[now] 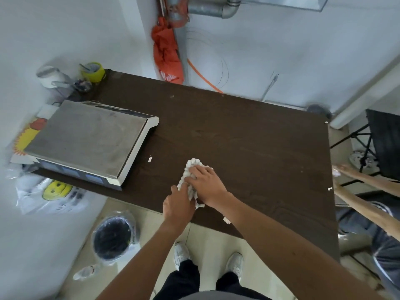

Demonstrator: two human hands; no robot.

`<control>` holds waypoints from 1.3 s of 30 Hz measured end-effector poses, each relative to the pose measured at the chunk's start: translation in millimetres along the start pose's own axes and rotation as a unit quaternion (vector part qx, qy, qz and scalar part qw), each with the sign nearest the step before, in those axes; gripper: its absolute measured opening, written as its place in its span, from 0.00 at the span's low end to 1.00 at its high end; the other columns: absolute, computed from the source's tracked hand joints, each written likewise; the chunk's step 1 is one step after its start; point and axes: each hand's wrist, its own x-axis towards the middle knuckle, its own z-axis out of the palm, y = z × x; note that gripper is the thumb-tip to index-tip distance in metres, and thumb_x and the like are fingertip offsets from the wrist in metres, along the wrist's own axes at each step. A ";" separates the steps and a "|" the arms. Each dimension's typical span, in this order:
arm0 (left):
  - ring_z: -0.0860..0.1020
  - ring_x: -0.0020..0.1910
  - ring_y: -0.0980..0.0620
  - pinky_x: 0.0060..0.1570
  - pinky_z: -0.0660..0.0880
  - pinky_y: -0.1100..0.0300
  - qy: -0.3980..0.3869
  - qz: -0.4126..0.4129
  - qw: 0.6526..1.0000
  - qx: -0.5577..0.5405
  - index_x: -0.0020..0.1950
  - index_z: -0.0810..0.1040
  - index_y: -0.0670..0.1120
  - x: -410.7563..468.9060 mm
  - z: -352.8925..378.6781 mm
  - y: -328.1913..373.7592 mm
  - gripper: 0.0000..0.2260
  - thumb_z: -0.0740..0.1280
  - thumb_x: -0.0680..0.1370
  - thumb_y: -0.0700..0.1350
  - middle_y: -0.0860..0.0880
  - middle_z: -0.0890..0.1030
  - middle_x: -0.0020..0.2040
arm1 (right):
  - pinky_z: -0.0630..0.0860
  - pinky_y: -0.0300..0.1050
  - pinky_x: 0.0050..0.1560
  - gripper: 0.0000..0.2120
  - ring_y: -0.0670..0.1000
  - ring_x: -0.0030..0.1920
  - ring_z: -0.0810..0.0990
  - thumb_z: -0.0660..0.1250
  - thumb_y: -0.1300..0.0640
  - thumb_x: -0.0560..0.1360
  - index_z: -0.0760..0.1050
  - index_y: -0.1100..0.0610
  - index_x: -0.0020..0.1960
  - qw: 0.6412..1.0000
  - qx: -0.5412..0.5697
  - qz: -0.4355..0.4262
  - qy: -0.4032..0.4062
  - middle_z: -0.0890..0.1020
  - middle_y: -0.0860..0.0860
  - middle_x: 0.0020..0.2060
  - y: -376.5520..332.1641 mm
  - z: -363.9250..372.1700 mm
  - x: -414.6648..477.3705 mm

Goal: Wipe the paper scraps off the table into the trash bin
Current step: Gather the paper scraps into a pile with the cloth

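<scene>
A crumpled white cloth [191, 167] lies on the dark brown table [249, 137] near its front edge. My right hand [205, 184] presses flat on top of the cloth. My left hand [178, 205] grips the cloth's near end from the left. Small white paper scraps lie on the table: one [149, 159] beside the scale, one [226, 220] at the front edge under my right forearm, one [329, 188] at the right edge. The black trash bin [112, 237], lined with clear plastic, stands on the floor left of my feet, below the table's front edge.
A grey weighing scale [91, 139] fills the table's left part. Tape rolls and clutter [91, 72] sit at the far left corner. Plastic bags [52, 191] lie on the floor at left. Wooden sticks [368, 191] and a black stand [383, 144] are at right.
</scene>
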 end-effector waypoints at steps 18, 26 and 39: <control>0.81 0.36 0.48 0.36 0.78 0.57 0.055 0.202 0.970 0.123 0.64 0.72 0.49 15.2 -40.6 70.2 0.16 0.68 0.79 0.53 0.48 0.76 0.53 | 0.61 0.56 0.73 0.26 0.58 0.72 0.65 0.71 0.54 0.71 0.72 0.53 0.68 0.992 -0.035 0.087 0.090 0.70 0.56 0.69 69.2 -32.4 -76.2; 0.82 0.38 0.47 0.35 0.76 0.56 0.051 0.356 0.922 0.145 0.62 0.73 0.48 23.2 -36.3 159.4 0.16 0.73 0.77 0.47 0.48 0.76 0.52 | 0.53 0.57 0.76 0.30 0.58 0.74 0.62 0.60 0.46 0.77 0.60 0.55 0.75 0.979 -0.056 0.194 0.041 0.69 0.56 0.72 141.1 -33.6 -157.8; 0.82 0.52 0.45 0.49 0.78 0.52 -0.012 0.535 0.835 0.126 0.72 0.68 0.47 -35.9 26.1 299.5 0.29 0.74 0.73 0.38 0.47 0.76 0.59 | 0.73 0.51 0.52 0.32 0.55 0.52 0.74 0.63 0.42 0.75 0.59 0.48 0.76 0.928 0.000 0.370 0.034 0.74 0.53 0.54 181.0 13.2 -329.0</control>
